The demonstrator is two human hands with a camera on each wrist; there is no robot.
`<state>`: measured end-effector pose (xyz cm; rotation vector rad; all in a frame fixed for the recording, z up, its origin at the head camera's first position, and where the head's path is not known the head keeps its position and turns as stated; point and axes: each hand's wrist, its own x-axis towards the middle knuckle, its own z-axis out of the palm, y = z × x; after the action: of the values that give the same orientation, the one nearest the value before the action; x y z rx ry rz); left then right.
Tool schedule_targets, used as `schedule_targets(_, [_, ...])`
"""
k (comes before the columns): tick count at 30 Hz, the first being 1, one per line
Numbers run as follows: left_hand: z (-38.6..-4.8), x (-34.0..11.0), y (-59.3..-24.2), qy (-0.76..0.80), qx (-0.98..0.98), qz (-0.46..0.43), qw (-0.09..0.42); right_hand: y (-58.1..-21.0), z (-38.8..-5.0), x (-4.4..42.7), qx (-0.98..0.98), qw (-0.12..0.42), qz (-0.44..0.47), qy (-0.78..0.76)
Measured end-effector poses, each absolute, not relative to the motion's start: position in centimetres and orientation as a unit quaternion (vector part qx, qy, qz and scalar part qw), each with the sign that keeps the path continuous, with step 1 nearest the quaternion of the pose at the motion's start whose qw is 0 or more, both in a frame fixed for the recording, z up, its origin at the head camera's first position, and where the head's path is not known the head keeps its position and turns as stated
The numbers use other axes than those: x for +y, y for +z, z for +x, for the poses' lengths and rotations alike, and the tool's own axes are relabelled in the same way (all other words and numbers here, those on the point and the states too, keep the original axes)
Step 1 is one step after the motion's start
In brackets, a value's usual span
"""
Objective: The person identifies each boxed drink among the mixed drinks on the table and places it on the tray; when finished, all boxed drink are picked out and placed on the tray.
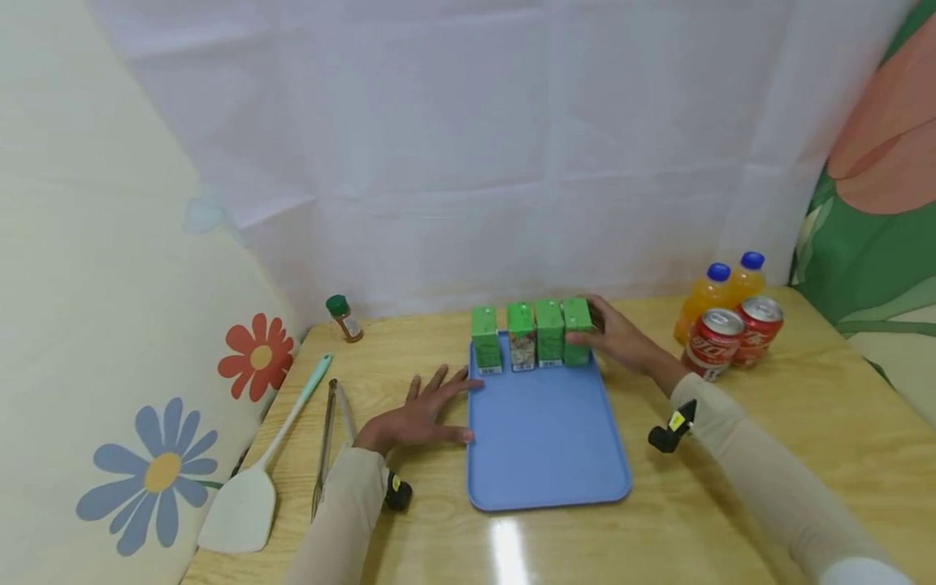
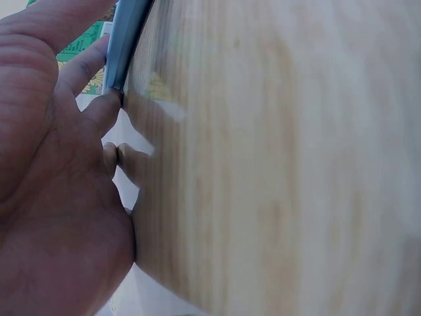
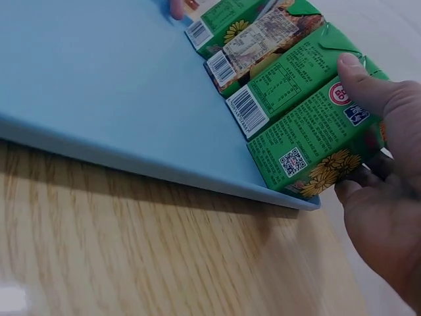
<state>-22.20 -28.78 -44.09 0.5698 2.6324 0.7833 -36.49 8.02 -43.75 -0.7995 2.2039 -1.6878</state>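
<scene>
A blue tray (image 1: 544, 439) lies on the wooden table with several green drink cartons upright along its far edge. My right hand (image 1: 620, 335) grips the rightmost carton (image 1: 577, 333), thumb on its near face and fingers behind, as the right wrist view also shows for this carton (image 3: 316, 141). Beside it stand another green carton (image 1: 550, 333) and one with a brown picture (image 1: 522, 337). Past a small gap, the leftmost carton (image 1: 486, 341) stands by the tray's left corner. My left hand (image 1: 427, 414) has its fingers spread, touching the tray's left rim (image 2: 125, 46).
To the right stand two red cans (image 1: 712, 341) and two orange drink bottles (image 1: 705, 296) with blue caps. On the left lie a white spatula (image 1: 241, 508) and metal tongs (image 1: 327, 439). A green-capped spice jar (image 1: 344, 318) stands near the back cloth (image 1: 439, 162).
</scene>
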Motion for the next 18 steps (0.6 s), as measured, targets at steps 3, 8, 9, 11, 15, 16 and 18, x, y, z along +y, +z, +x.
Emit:
schedule_targets(3, [-22.3,-28.8,-44.1,0.275,0.925,0.201,0.167,-43.7,-36.4,8.2,0.754,0.132,-0.283,-0.578])
schedule_targets(8, [-22.4,-28.9,-44.3,0.281,0.923,0.203,0.169,-43.6,-36.3,8.7,0.759,0.149,-0.289,-0.565])
schedule_targets(9, [-22.5,-28.9,-44.4,0.282,0.922,0.203,0.170,-43.6,-36.2,8.8,0.759,0.152,-0.288,-0.563])
schedule_targets(11, [-22.5,-28.9,-44.5,0.279,0.923,0.203,0.168,-43.4,-36.1,9.1,0.758,0.158,-0.288,-0.563])
schedule_targets(15, [-22.5,-29.0,-44.4,0.281,0.923,0.202,0.166,-42.9,-35.8,9.9,0.752,0.164,-0.299,-0.564])
schedule_targets(16, [-22.5,-29.0,-44.4,0.282,0.923,0.201,0.166,-42.8,-35.8,10.1,0.750,0.164,-0.303,-0.565])
schedule_targets(18, [-22.5,-29.0,-44.4,0.283,0.923,0.203,0.166,-42.5,-35.8,10.5,0.746,0.160,-0.311,-0.567])
